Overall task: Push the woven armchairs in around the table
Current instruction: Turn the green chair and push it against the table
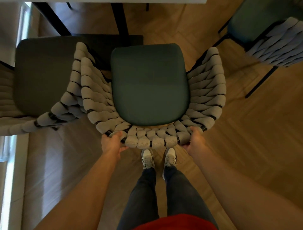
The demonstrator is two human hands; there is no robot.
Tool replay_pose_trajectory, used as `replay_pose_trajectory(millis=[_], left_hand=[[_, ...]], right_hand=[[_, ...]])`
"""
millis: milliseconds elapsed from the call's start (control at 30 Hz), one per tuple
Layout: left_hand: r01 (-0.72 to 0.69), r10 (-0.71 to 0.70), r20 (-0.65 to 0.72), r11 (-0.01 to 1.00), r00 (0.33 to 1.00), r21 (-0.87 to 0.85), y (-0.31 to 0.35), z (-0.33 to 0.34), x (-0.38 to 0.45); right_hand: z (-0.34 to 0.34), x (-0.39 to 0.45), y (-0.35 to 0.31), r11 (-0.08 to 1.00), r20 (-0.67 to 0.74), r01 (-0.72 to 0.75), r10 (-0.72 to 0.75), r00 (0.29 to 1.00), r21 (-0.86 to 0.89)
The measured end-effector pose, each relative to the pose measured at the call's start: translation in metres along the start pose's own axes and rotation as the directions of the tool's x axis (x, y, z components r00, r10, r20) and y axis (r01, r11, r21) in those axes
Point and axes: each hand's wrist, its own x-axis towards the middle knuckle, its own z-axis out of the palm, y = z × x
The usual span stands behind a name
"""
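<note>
A woven armchair with a dark green seat and thick grey woven back stands right in front of me. My left hand grips the left part of its backrest rim. My right hand grips the right part of the same rim. The table shows as a pale edge at the very top, with dark legs below it. The chair's seat front is just short of the table legs. A second woven armchair stands touching it on the left, and a third stands apart at the upper right.
Wooden herringbone floor lies all around. A bright window or door runs down the left edge. My feet in white trainers stand just behind the chair's back.
</note>
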Motion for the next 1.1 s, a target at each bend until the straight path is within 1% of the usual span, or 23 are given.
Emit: replay_pose_trajectory(millis=[100, 267, 400, 500, 600, 733, 867, 1033, 1100], left_hand=[[0.007, -0.007, -0.007, 1.000, 1.000, 0.016, 0.006, -0.002, 0.002], [-0.022, 0.022, 0.023, 1.000, 1.000, 0.005, -0.001, -0.001, -0.003], [0.002, -0.002, 0.037, 1.000, 0.999, 0.008, -0.010, 0.000, -0.011], [0.005, -0.006, 0.037, 1.000, 0.999, 0.028, -0.011, -0.002, -0.012], [0.004, -0.006, 0.031, 0.998, 0.999, 0.068, -0.008, -0.005, -0.007], [0.000, -0.003, 0.034, 0.997, 0.999, 0.080, -0.003, -0.002, -0.003], [-0.010, 0.007, 0.048, 0.999, 0.999, 0.053, 0.006, 0.000, 0.004], [0.028, -0.030, 0.079, 0.999, 0.996, 0.026, 0.023, 0.000, 0.014], [0.041, -0.045, 0.083, 0.998, 0.996, 0.046, 0.024, 0.000, 0.015]], right_hand=[[0.004, -0.002, 0.001, 1.000, -0.014, -0.007, 0.006, 1.000, -0.010], [-0.003, 0.002, -0.001, 0.999, -0.019, 0.037, -0.037, 0.999, 0.007], [-0.011, 0.002, -0.004, 0.998, -0.049, 0.060, -0.061, 0.997, -0.008], [-0.017, 0.002, 0.004, 0.998, -0.084, 0.042, -0.046, 0.995, -0.050], [-0.023, 0.002, 0.016, 1.000, -0.099, 0.014, -0.016, 0.995, -0.022], [-0.025, 0.004, 0.017, 0.999, -0.064, 0.024, -0.027, 0.998, -0.040], [-0.018, 0.007, 0.013, 0.998, -0.007, 0.043, -0.044, 0.999, -0.054], [-0.012, 0.010, 0.008, 0.999, 0.126, -0.007, 0.012, 0.992, -0.041], [-0.012, 0.011, 0.006, 0.999, 0.150, -0.017, 0.022, 0.988, -0.033]])
